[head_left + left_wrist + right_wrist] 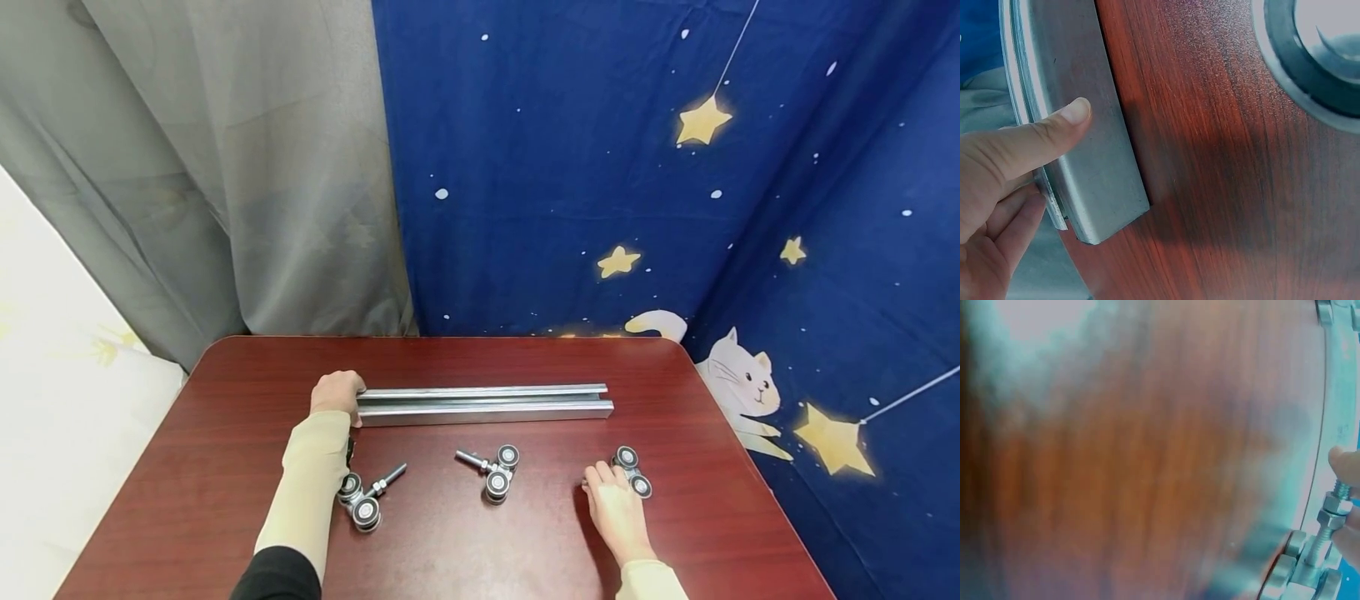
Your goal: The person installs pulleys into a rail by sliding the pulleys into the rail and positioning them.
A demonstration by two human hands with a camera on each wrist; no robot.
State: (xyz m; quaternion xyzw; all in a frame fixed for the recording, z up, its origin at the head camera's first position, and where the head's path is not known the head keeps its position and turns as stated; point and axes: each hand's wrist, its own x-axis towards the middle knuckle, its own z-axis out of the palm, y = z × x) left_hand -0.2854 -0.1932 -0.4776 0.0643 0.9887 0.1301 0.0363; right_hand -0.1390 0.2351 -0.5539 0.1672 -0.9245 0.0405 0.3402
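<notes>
Cream left sleeve [300, 492], black fabric [279, 573] behind, cream right sleeve [649, 582]

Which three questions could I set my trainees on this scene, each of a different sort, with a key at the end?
1. Which hand grips the metal channel?
2. True or false: the right hand is touching the channel.
3. Choose one: how many wheeled trolleys does neither hand hold? A) none B) one C) two

Key:
1. The left hand, at the channel's left end.
2. False: the right hand pinches the threaded bolt of the right trolley.
3. C: the left trolley and the middle trolley.
</notes>
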